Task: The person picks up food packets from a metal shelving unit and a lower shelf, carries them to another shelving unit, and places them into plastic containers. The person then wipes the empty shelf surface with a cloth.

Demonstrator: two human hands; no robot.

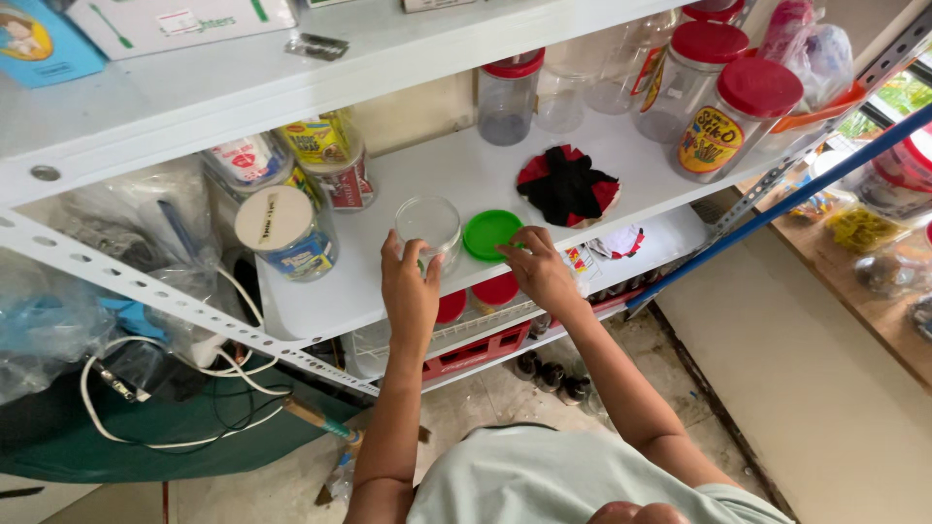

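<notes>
- One clear jar (428, 230), small, round and lidless, stands upright on the white shelf (456, 175) near its front edge; its long axis runs straight up and its open mouth faces up toward the camera.
- One green lid (490, 234), flat and round, lies on the shelf just beside the jar, also close to the front edge.
- The left hand (409, 291) is curled round the near side of the jar, fingers partly closed against the glass wall.
- The right hand (539, 267) rests on the shelf's front edge with its fingertips pinching the rim of the green lid, the rest of the hand loosely bent.
- One red-and-black cloth (568, 186) lies crumpled further back, toward the middle of the shelf.
- One jar with a pale lid (283, 230) stands near the shelf's left end, with two labelled tubs behind it.
- Along the back edge and right corner stand several clear jars, four of them with red lids (757, 85) that I can count.
- One white cable (165, 388) loops below the left end.
</notes>
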